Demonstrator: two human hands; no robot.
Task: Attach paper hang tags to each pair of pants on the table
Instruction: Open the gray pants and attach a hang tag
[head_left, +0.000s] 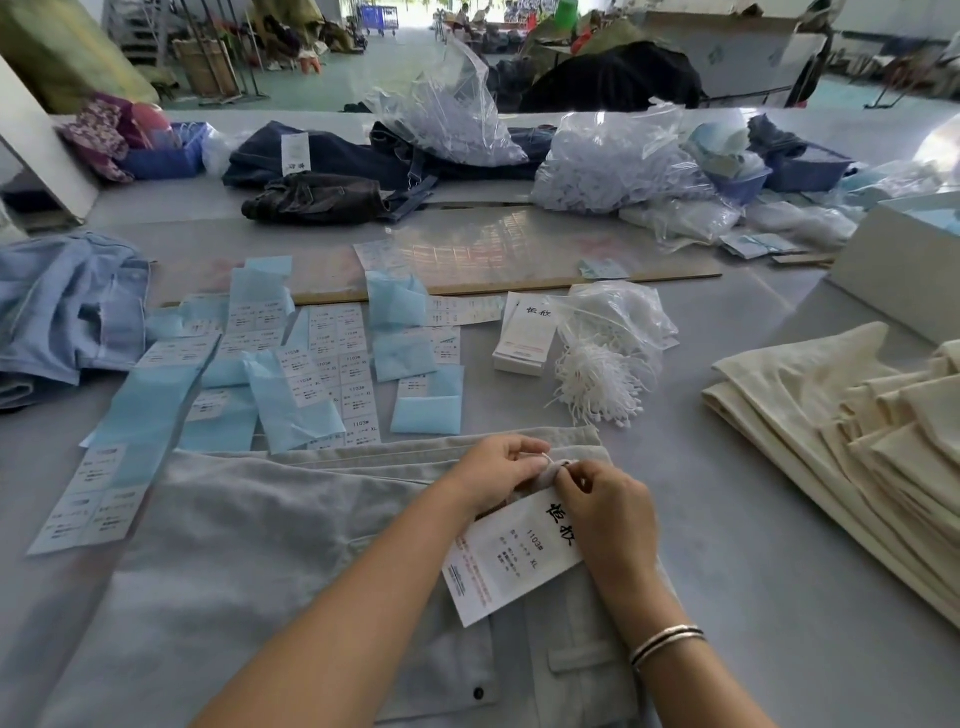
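Two hands met at the waistband of the grey pants (270, 561), which lay flat at the near edge of the table (753, 519). The left hand (496, 470) and the right hand (605, 506) both had their fingers curled, pinching a small white loop (546, 460) on the waistband. The paper hang tag (511, 558) lay on the pants under the right hand. Folded cream pants (852, 431) were stacked at the right edge.
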